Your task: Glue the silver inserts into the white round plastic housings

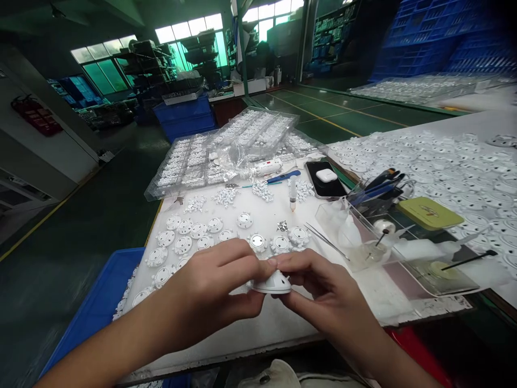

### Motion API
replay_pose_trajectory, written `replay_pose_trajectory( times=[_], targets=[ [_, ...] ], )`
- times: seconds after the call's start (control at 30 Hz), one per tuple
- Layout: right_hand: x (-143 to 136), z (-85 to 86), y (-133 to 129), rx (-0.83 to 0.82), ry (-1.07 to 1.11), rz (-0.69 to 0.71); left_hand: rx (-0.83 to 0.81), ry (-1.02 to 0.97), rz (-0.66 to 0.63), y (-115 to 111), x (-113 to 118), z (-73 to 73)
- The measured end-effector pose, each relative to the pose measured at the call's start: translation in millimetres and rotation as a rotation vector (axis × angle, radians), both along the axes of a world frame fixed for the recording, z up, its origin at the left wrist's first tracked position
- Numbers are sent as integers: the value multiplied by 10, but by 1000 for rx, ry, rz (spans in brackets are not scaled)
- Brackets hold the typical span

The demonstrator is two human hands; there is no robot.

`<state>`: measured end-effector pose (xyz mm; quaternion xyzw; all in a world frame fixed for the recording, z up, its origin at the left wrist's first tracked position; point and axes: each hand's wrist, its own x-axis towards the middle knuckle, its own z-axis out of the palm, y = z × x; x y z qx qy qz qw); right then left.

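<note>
Near the front of the white worktable (pixel 238 334), both my hands pinch one white domed plastic part (pixel 271 284) with a flat round rim and a small dark hole. My left hand (pixel 218 280) grips it from the left, its thumb partly hidden. From the right, my right hand (pixel 319 291) holds it with thumb below and fingertips on top. Just beyond my fingers sit several round white discs with dark dots, such as one disc (pixel 257 242) and another disc (pixel 299 236). A small heap of metal bits (pixel 282 226) lies behind them.
Tweezers (pixel 327 241) and a clear tray (pixel 404 258) with bottles and tools lie right. Further back are a syringe (pixel 292 196), a blue-handled tool (pixel 283 177), a phone (pixel 325 180) and part-filled trays (pixel 194 161). A blue bin (pixel 100 302) stands left.
</note>
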<state>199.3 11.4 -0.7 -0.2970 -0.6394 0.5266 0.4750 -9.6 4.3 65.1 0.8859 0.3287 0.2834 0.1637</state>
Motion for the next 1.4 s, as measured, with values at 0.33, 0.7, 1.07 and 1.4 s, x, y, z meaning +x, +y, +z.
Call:
replay_pose_trajectory(
  times=[0.33,0.7,1.07,1.4],
  targets=[
    [-227,-80,440,230,-554,-139,324,-190,436,267,-399,148],
    [-375,-161,528,287,-274,-51,502,59,419,442,-473,-154],
    [-275,-47,457,262,151,-353,271,-135,401,372,-339,-229],
    [-298,-48,415,173,274,-321,444,14,357,261,-246,-301]
  ],
)
